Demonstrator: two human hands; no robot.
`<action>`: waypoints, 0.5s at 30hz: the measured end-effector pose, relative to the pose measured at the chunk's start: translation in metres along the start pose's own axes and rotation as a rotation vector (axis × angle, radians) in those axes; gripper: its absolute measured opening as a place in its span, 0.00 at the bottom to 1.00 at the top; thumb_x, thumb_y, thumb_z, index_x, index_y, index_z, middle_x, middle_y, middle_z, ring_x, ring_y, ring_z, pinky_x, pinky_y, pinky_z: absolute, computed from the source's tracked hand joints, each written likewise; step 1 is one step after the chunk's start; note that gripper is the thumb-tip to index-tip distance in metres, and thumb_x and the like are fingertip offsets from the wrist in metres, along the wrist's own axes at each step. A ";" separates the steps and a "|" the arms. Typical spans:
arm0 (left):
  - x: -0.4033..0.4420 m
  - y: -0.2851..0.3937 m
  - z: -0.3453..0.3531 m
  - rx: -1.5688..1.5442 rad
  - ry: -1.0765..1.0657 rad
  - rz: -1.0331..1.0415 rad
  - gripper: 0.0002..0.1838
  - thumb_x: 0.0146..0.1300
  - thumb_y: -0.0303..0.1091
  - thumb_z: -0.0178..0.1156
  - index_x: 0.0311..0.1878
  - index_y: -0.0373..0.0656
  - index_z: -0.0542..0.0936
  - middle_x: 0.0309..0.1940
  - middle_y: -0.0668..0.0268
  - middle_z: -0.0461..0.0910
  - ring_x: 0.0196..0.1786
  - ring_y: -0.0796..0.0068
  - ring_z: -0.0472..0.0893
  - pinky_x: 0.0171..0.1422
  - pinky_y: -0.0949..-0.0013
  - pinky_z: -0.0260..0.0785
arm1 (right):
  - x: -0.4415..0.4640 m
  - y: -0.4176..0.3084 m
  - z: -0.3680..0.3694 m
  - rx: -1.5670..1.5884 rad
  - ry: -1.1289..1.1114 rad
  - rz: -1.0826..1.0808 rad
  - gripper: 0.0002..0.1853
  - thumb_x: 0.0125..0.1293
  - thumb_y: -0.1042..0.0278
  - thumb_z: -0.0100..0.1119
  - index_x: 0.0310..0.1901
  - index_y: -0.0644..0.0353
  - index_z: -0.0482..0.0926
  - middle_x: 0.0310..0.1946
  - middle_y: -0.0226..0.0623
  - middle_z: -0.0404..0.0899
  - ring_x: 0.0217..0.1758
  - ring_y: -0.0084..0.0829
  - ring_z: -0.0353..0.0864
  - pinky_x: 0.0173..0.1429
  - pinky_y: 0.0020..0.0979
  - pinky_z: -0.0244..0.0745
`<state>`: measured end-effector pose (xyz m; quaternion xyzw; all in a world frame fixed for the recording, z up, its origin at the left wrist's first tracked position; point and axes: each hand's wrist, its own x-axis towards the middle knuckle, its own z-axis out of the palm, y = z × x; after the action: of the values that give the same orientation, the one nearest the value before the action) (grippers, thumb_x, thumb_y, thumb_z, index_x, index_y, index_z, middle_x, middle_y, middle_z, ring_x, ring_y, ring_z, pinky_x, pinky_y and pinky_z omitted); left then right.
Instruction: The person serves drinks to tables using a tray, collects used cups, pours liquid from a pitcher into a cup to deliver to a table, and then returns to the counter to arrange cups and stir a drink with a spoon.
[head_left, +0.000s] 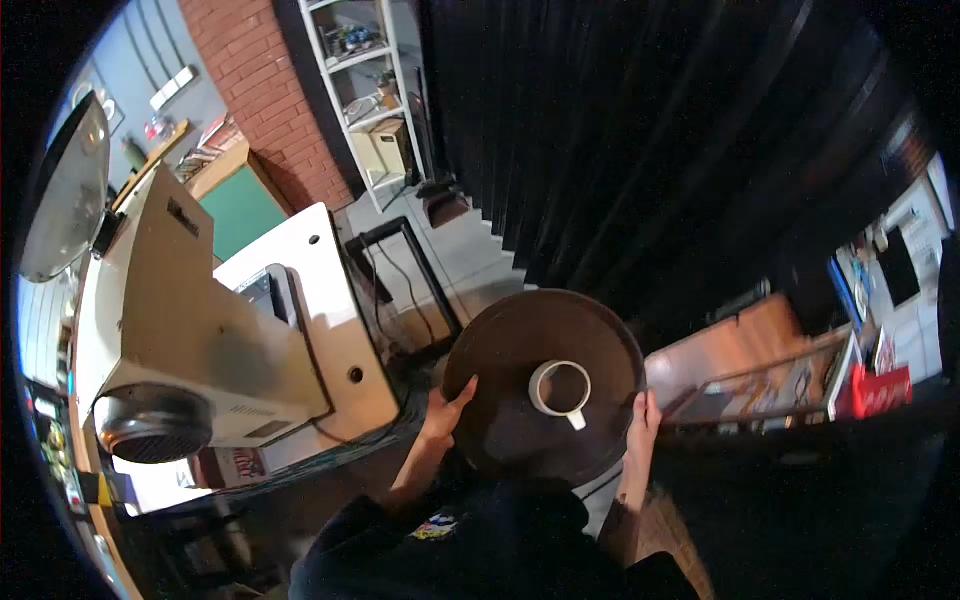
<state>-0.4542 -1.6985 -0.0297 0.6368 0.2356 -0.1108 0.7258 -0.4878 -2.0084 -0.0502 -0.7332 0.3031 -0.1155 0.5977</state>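
A round dark brown tray (500, 350) is held in front of my body between both hands. My left hand (449, 411) grips its left rim, the thumb lying over the top edge. On the opposite side my right hand (643, 420) is closed on the right rim, with its thumb near the edge. A white mug (577, 420) stands upright on the tray, right of the middle, its handle pointing toward me. The inside of the mug looks dark; whether that is liquid or shadow I cannot tell. The fingers under the tray are hidden.
To the left, a large beige machine (220, 330) stands on a white table (345, 340). A black metal frame (425, 270) and cables are beside it. Black curtains (640, 140) hang ahead, near a white shelf (340, 90). A wooden surface (730, 345) lies at right.
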 end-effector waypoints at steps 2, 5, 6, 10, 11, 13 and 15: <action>0.023 0.028 0.021 0.022 0.082 -0.050 0.22 0.59 0.43 0.67 0.48 0.33 0.80 0.45 0.60 0.81 0.50 0.66 0.78 0.51 0.63 0.71 | 0.058 0.000 0.014 -0.029 -0.116 -0.118 0.22 0.72 0.56 0.50 0.55 0.69 0.72 0.50 0.39 0.74 0.55 0.29 0.70 0.61 0.28 0.61; 0.056 0.046 0.042 -0.021 0.196 -0.123 0.26 0.59 0.44 0.67 0.51 0.31 0.77 0.46 0.57 0.80 0.50 0.64 0.78 0.51 0.61 0.71 | 0.113 -0.028 0.050 -0.113 -0.092 -0.179 0.21 0.72 0.56 0.49 0.55 0.68 0.72 0.43 0.40 0.77 0.53 0.30 0.72 0.58 0.28 0.64; 0.066 0.054 0.048 -0.150 0.197 -0.124 0.28 0.59 0.45 0.67 0.53 0.30 0.76 0.48 0.54 0.78 0.49 0.63 0.78 0.51 0.60 0.72 | 0.134 -0.025 0.058 -0.114 -0.109 -0.172 0.21 0.72 0.56 0.49 0.53 0.68 0.72 0.42 0.40 0.76 0.52 0.29 0.71 0.57 0.27 0.64; 0.161 0.036 0.057 -0.274 0.245 0.035 0.31 0.60 0.50 0.64 0.53 0.29 0.73 0.48 0.50 0.76 0.45 0.60 0.79 0.47 0.58 0.74 | 0.204 -0.062 0.100 -0.119 -0.258 -0.297 0.15 0.73 0.60 0.46 0.40 0.67 0.73 0.31 0.31 0.71 0.36 0.22 0.66 0.42 0.26 0.65; 0.188 0.044 0.061 -0.257 0.317 -0.066 0.30 0.60 0.50 0.64 0.51 0.29 0.74 0.44 0.53 0.78 0.43 0.61 0.79 0.45 0.59 0.74 | 0.227 -0.061 0.112 -0.110 -0.274 -0.302 0.16 0.73 0.60 0.46 0.40 0.67 0.74 0.32 0.30 0.73 0.37 0.20 0.67 0.42 0.25 0.65; 0.218 0.082 0.060 -0.293 0.172 -0.074 0.19 0.64 0.47 0.61 0.38 0.37 0.79 0.26 0.69 0.74 0.29 0.76 0.76 0.33 0.65 0.69 | 0.240 -0.089 0.145 -0.047 -0.212 -0.242 0.18 0.73 0.58 0.48 0.46 0.68 0.75 0.38 0.35 0.75 0.44 0.25 0.71 0.50 0.27 0.67; 0.243 0.109 0.065 -0.396 0.197 -0.079 0.17 0.65 0.46 0.59 0.34 0.40 0.79 0.24 0.73 0.71 0.27 0.80 0.73 0.29 0.70 0.66 | 0.286 -0.057 0.171 -0.218 -0.118 -0.106 0.26 0.72 0.51 0.47 0.62 0.63 0.69 0.57 0.44 0.70 0.64 0.36 0.65 0.67 0.31 0.57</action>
<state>-0.1811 -1.7099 -0.0474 0.4797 0.3475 -0.0281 0.8052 -0.1532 -2.0316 -0.0959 -0.8143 0.2387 -0.0701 0.5245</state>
